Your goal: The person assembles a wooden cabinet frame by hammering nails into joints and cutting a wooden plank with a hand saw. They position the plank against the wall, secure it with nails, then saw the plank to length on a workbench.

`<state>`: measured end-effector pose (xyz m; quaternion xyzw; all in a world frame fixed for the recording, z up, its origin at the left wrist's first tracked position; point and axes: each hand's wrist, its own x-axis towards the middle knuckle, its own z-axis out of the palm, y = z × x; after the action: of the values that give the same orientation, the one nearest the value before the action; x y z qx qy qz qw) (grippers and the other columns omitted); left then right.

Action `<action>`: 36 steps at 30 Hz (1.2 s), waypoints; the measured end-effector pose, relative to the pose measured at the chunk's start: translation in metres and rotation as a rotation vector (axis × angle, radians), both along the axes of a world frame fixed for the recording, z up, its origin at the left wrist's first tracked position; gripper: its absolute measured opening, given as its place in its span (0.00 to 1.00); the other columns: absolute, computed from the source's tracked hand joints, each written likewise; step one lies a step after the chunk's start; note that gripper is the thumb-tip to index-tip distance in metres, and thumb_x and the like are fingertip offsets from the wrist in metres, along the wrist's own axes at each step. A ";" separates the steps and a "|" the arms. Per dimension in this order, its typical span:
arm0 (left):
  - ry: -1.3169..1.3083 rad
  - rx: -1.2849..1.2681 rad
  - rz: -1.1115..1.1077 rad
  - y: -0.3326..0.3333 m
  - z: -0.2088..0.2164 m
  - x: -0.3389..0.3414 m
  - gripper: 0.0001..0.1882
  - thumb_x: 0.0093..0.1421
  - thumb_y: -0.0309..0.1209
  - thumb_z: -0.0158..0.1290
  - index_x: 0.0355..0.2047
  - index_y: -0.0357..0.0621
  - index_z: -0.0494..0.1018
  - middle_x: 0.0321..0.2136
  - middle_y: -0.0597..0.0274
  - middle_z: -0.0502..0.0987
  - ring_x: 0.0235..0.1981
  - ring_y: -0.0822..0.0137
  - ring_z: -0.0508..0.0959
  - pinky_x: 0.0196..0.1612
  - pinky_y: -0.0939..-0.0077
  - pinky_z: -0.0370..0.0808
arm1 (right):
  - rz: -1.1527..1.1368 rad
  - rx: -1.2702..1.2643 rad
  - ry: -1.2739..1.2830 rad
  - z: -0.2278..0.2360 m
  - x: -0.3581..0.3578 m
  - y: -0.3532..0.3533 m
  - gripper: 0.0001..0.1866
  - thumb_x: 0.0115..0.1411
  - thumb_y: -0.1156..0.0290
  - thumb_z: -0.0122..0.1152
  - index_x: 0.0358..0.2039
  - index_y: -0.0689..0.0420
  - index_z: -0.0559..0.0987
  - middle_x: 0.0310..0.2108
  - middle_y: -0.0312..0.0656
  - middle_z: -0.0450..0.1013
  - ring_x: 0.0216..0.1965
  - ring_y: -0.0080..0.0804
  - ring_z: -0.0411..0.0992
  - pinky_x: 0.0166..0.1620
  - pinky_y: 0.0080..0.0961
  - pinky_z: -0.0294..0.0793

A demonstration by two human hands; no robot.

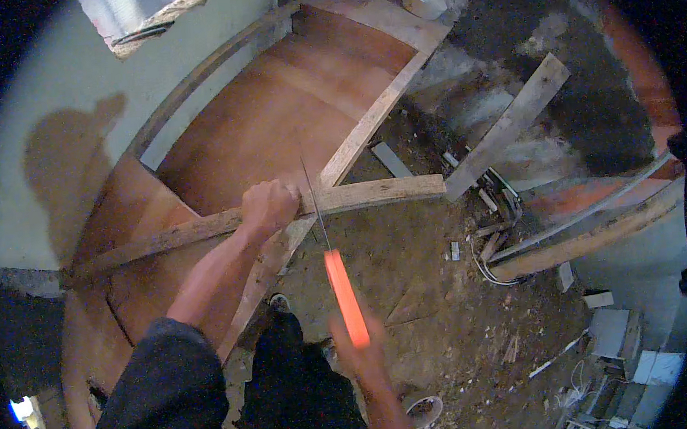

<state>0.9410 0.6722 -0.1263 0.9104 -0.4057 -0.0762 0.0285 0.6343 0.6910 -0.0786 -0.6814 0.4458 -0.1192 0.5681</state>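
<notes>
A long wooden batten (389, 190) lies across a wooden frame faced with reddish-brown sheet (274, 109), its right end sticking out past the frame's edge. My left hand (270, 208) is closed on the batten, near where it crosses the frame's side rail. The orange handle (345, 297) of a hand saw is in my right hand (359, 335), which is slightly blurred. Its thin blade (320, 216), seen nearly edge-on, crosses the batten just right of my left hand. Whether the teeth have cut into the wood cannot be made out.
A loose board (511, 125) leans at the right beside scrap wood and cables (497, 221). Debris litters the dirt floor (460, 325). A white round container (423, 3) stands at the far end. The pale wall (58, 185) runs along the left. My shoe (279, 301) is below the batten.
</notes>
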 end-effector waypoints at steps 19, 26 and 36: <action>0.198 -0.031 0.138 -0.001 -0.018 0.007 0.22 0.62 0.43 0.45 0.31 0.42 0.84 0.36 0.42 0.83 0.39 0.42 0.84 0.43 0.47 0.80 | -0.101 0.143 -0.121 0.019 -0.066 0.019 0.24 0.59 0.71 0.67 0.56 0.62 0.77 0.40 0.44 0.79 0.40 0.32 0.78 0.44 0.29 0.78; 0.007 -0.023 -0.042 -0.002 -0.020 0.010 0.15 0.58 0.41 0.50 0.30 0.51 0.84 0.32 0.51 0.84 0.35 0.45 0.85 0.35 0.50 0.81 | 0.044 -0.108 -0.098 -0.070 0.097 -0.067 0.10 0.54 0.70 0.67 0.35 0.60 0.78 0.24 0.33 0.70 0.26 0.25 0.67 0.29 0.29 0.70; 0.260 -0.318 0.019 -0.026 -0.076 0.019 0.17 0.58 0.46 0.50 0.23 0.49 0.80 0.25 0.50 0.81 0.26 0.43 0.79 0.30 0.44 0.75 | -0.133 0.166 -0.072 0.023 0.042 -0.068 0.15 0.53 0.68 0.70 0.39 0.60 0.80 0.29 0.33 0.72 0.27 0.25 0.70 0.30 0.28 0.72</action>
<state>0.9604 0.6459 -0.2021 0.8807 -0.3969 -0.1277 0.2246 0.6762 0.6229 -0.0552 -0.5961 0.4777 -0.1440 0.6291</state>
